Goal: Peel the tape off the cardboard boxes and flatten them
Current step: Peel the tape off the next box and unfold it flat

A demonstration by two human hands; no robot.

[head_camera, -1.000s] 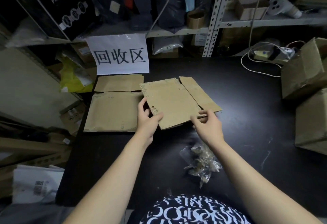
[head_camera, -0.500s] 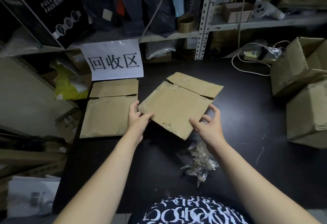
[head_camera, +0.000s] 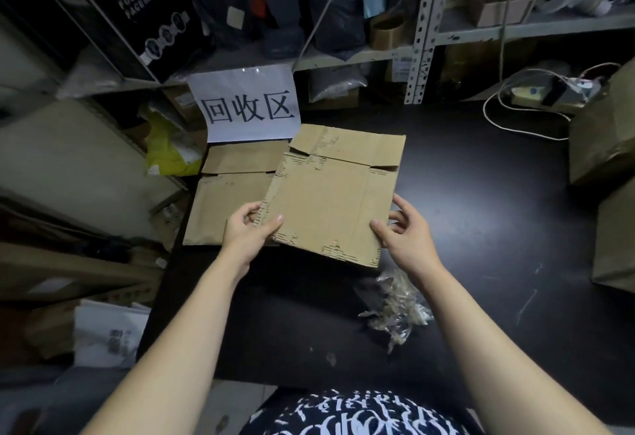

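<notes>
Left hand (head_camera: 252, 231): pinches the flat box (head_camera: 330, 201) at its near left corner, thumb on top.
Right hand (head_camera: 407, 238): grips its near right edge.
Flat box: between the hands, overlapping a second box (head_camera: 220, 207) beyond the left hand.
Tape wad (head_camera: 395, 311): on the worktop (head_camera: 481, 228), just below the right wrist.

The flattened cardboard box (head_camera: 330, 201) turns in both hands until its flaps point away from the person, and it shifts left to overlap the stack of flattened cardboard (head_camera: 220, 207). The left hand (head_camera: 249, 231) now grips its near-left corner, and the right hand (head_camera: 405, 238) pinches the right edge.
</notes>
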